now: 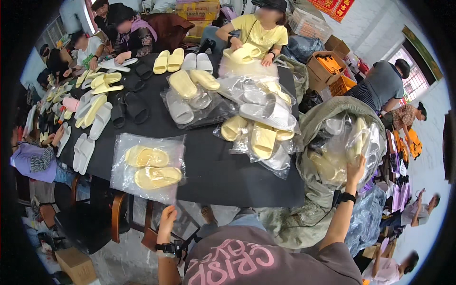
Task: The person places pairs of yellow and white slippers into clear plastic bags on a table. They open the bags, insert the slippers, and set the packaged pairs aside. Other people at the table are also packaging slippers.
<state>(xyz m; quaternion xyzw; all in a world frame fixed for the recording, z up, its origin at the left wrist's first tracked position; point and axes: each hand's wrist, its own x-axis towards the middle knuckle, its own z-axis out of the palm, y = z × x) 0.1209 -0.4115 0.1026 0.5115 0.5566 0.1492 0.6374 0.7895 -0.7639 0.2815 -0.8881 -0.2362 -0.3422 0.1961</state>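
At the table's front edge, my left hand (166,219) is curled closed just below the corner of a clear plastic bag (176,190). Whether that corner is between its fingers is hidden. The bag lies flat with a pair of pale yellow slippers (157,177) inside. My right hand (355,168) reaches into the mouth of a large grey-green woven sack (304,142) and grips bagged yellow slippers (358,141). Other bagged slippers, yellow and white, fill the sack around it.
Bagged yellow and white slippers (263,140) pile on the black table (213,166). Loose slippers (97,118) cover its left side. Across it, a person in yellow (259,33) handles yellow slippers. A black chair (90,223) stands front left; cartons (323,69) stand right.
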